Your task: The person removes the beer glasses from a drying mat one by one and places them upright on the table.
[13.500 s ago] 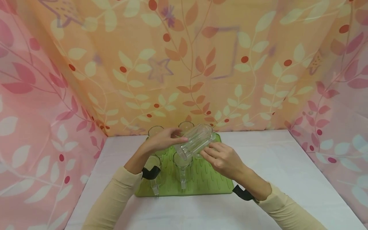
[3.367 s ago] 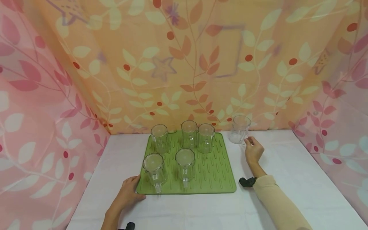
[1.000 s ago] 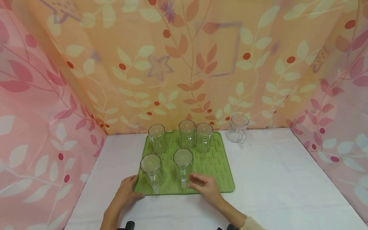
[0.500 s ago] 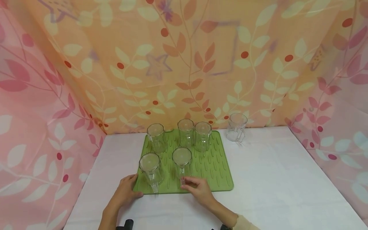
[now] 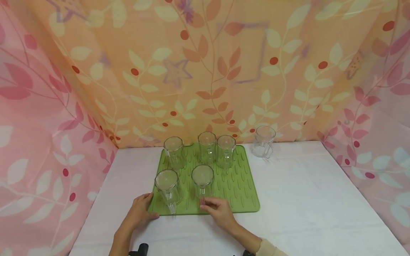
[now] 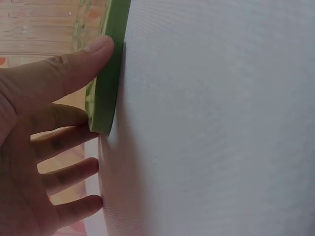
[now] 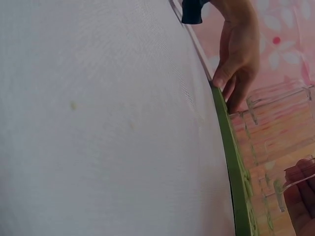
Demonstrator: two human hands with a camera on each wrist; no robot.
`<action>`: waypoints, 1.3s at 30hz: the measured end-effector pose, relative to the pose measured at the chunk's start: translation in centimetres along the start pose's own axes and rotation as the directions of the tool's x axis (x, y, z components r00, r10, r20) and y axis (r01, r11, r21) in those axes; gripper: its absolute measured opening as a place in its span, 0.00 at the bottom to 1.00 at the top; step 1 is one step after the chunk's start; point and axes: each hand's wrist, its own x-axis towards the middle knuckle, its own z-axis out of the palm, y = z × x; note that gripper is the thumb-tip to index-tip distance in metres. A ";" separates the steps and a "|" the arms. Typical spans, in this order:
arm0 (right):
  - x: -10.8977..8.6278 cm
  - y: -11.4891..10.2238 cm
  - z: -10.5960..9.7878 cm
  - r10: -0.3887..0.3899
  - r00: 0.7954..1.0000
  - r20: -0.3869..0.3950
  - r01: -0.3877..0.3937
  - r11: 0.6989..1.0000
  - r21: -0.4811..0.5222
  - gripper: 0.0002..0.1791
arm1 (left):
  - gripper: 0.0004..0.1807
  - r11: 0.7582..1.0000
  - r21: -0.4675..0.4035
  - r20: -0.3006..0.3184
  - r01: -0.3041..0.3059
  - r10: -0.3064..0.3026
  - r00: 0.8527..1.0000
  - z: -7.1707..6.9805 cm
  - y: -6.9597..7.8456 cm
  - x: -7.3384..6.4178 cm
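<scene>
Several clear glass mugs stand on a green ridged drying mat (image 5: pixel 237 192), apparently upside down. My right hand (image 5: pixel 221 212) pinches the handle of the front middle mug (image 5: pixel 203 176) between thumb and fingers; that mug stands on the mat. At the mat's front left corner, my left hand (image 5: pixel 140 209) holds the edge. The left wrist view shows its thumb (image 6: pixel 93 54) on the front edge and the index fingertip at the corner, other fingers on the table. Close to that hand is the front left mug (image 5: pixel 167 180). In the right wrist view, my right fingers (image 7: pixel 302 194) are partly cut off.
Behind are a back left mug (image 5: pixel 174 145) and two mugs side by side, one back middle (image 5: pixel 207 139) and one back right (image 5: pixel 226 144). A separate mug (image 5: pixel 264 140) stands on the white table (image 5: pixel 298 199), right of the mat. Patterned cloth (image 5: pixel 205 71) surrounds the table.
Earlier both hands held a mug over the mat. Later my right hand left the mug right of the mat, moved to the front middle mug and took its handle. The left hand stays at the corner.
</scene>
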 end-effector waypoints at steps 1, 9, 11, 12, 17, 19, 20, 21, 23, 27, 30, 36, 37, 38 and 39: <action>0.0 0.0 0.1 -0.001 1.000 0.000 0.001 1.000 -0.002 0.15 | 0.50 1.000 -0.001 -0.004 -0.006 0.006 1.000 0.0 0.0 0.0; 0.0 -0.1 -0.1 0.069 0.997 -0.037 -0.070 0.997 -0.038 0.11 | 0.49 1.000 -0.009 -0.007 -0.026 0.026 1.000 0.5 -0.1 0.0; 0.1 -0.1 -0.3 0.091 0.995 -0.048 -0.093 0.994 -0.054 0.12 | 0.49 1.000 -0.008 -0.010 -0.025 0.025 1.000 0.5 0.0 0.0; 0.1 -0.2 -0.4 0.104 0.993 -0.052 -0.107 0.992 -0.060 0.12 | 0.49 1.000 -0.005 -0.010 -0.021 0.021 1.000 0.5 0.1 0.0; 0.2 -1.5 -0.8 0.148 0.985 -0.085 -0.156 0.983 -0.092 0.09 | 0.50 1.000 -0.002 -0.001 0.002 -0.002 1.000 0.4 0.2 0.0; 0.3 -2.6 -1.0 0.150 0.983 -0.106 -0.161 0.981 -0.112 0.07 | 0.49 1.000 -0.007 0.001 0.007 -0.007 1.000 0.4 0.2 0.0; 0.3 -3.1 -1.2 0.147 0.982 -0.117 -0.162 0.979 -0.124 0.07 | 0.49 1.000 -0.006 0.002 0.009 -0.009 1.000 0.4 0.2 0.0; 0.4 -3.6 -1.3 0.142 0.982 -0.128 -0.159 0.978 -0.134 0.07 | 0.49 1.000 -0.005 0.000 0.009 -0.009 1.000 0.4 0.2 0.0; 0.4 -4.2 -1.6 0.126 0.981 -0.150 -0.149 0.978 -0.147 0.06 | 0.49 1.000 -0.009 -0.001 0.015 -0.015 1.000 0.3 0.2 0.0; 0.5 -4.7 -2.2 0.101 0.977 -0.190 -0.132 0.979 -0.156 0.05 | 0.50 1.000 -0.012 -0.003 0.026 -0.026 1.000 0.3 0.3 0.0; 0.5 -4.7 -2.5 0.077 0.973 -0.216 -0.113 0.980 -0.161 0.04 | 0.50 0.999 -0.015 -0.003 0.029 -0.029 1.000 0.2 0.3 0.0; 0.4 -4.6 -3.1 -0.001 0.976 -0.218 -0.041 0.982 -0.187 0.05 | 0.50 0.999 -0.010 -0.005 0.030 -0.030 1.000 0.2 0.3 0.0; 0.4 -4.6 -3.2 -0.009 0.976 -0.216 -0.033 0.981 -0.192 0.05 | 0.50 0.999 -0.009 -0.005 0.031 -0.031 1.000 0.2 0.3 0.0; 0.4 -4.6 -3.2 -0.016 0.977 -0.214 -0.027 0.980 -0.197 0.05 | 0.49 1.000 -0.008 -0.006 0.030 -0.030 1.000 0.3 0.2 0.0; 0.4 -4.5 -3.3 -0.023 0.976 -0.216 -0.022 0.979 -0.202 0.05 | 0.49 1.000 -0.009 -0.006 0.030 -0.030 1.000 0.3 0.2 0.0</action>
